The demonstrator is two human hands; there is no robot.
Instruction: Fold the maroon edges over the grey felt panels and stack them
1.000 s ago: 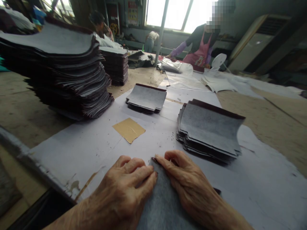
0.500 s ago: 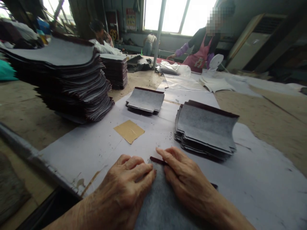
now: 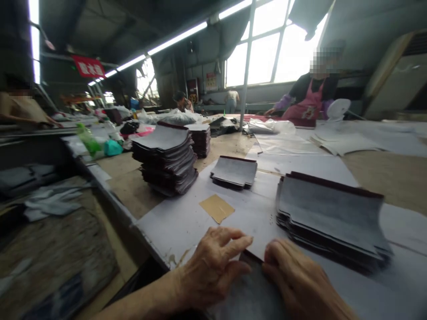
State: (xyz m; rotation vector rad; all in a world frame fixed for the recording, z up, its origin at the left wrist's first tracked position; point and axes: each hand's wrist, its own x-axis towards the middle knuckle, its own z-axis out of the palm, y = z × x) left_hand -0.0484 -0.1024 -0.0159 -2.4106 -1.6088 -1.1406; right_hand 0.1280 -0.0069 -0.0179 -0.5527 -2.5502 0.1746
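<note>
A grey sheet point(image 3: 255, 291) with a dark red folded edge lies at the bottom centre, under both hands. My left hand point(image 3: 222, 262) is at its left corner, thumb and fingers apart, the fingertips by the dark edge. My right hand point(image 3: 296, 275) is closed over the right part of that edge, its thumb and fingers pressed on it. To the right stands a stack of similar grey pieces point(image 3: 330, 213) with dark red edges. A smaller stack point(image 3: 235, 171) sits further back, and a square of tan paper point(image 3: 217, 208) lies before it.
A tall stack of pieces point(image 3: 167, 155) stands at the left, with another stack point(image 3: 200, 140) behind it. Beyond are a metal pole point(image 3: 247, 75), plastic sheeting point(image 3: 270, 126) and a person in a pink apron point(image 3: 308, 100). The table's edge point(image 3: 123, 211) runs along the left.
The view has swung left and up, so the stacks appear further right. My left hand's fingers have spread from the sheet's edge. My right hand's fingers have curled in on the edge.
</note>
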